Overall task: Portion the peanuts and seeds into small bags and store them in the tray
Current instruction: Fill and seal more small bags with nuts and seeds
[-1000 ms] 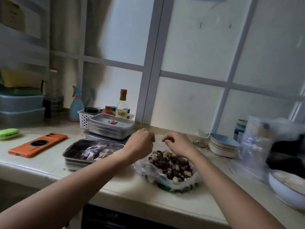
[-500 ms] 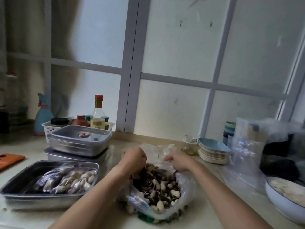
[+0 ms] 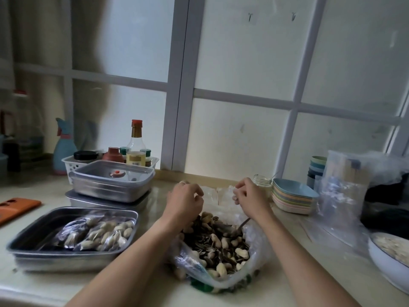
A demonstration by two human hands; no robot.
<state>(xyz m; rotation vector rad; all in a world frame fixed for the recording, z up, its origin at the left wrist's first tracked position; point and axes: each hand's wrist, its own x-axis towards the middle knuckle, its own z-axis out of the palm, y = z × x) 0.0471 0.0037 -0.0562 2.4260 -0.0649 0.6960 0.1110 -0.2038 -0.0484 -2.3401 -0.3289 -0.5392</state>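
Just behind the big bag (image 3: 221, 247) of peanuts and seeds, the left hand (image 3: 184, 204) and right hand (image 3: 250, 198), fingers curled, pinch a small bag (image 3: 218, 196) by its edges. The tray (image 3: 66, 260), left of the big bag, holds filled bags (image 3: 97, 233).

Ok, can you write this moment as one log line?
hands: left hand and right hand pinch small bag | source: peanut-seed bag open | tray: filled bags inside

Frosted window panes (image 3: 243, 47) in pale blue-grey frames (image 3: 181, 85) — dim, cool daylight — above a cream countertop (image 3: 345, 267)
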